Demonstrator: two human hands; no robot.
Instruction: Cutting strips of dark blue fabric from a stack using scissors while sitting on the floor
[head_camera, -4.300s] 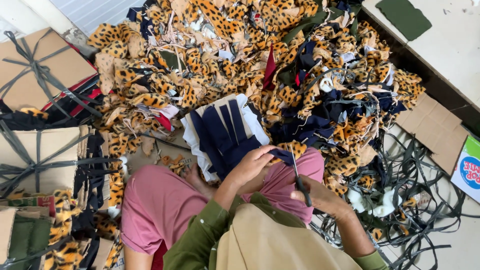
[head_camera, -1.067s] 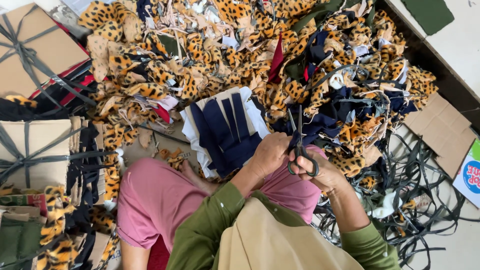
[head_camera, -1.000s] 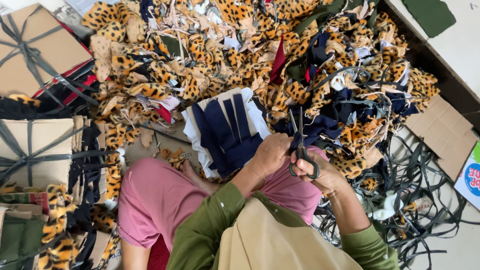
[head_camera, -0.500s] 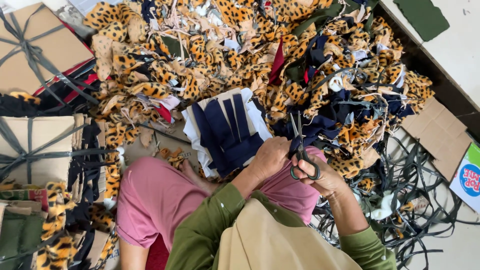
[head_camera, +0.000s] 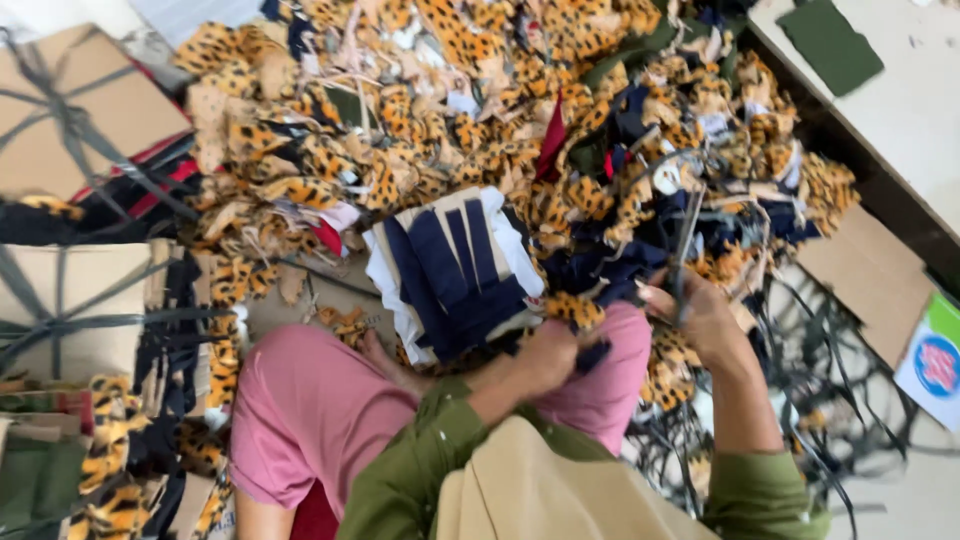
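I sit cross-legged in pink trousers on the floor. My left hand (head_camera: 548, 352) rests over my knee, pinching a small navy fabric piece (head_camera: 592, 355). My right hand (head_camera: 700, 320) is out to the right, gripping a pair of scissors (head_camera: 685, 240) whose blades point up and away from me. Just in front of my knees lies a stack of navy and white cut fabric strips (head_camera: 455, 270). Beyond it spreads a big heap of leopard-print scraps (head_camera: 420, 110).
Cardboard bundles tied with dark straps (head_camera: 70, 120) sit on the left. Dark strapping tangles (head_camera: 830, 400) lie on the floor at right, beside flat cardboard (head_camera: 865, 280). A pale table edge with a green cloth piece (head_camera: 830, 45) runs along the upper right.
My right hand has swung the scissors away to the right, off the navy piece. My left hand stays over the knee with the piece. The view has shifted a little.
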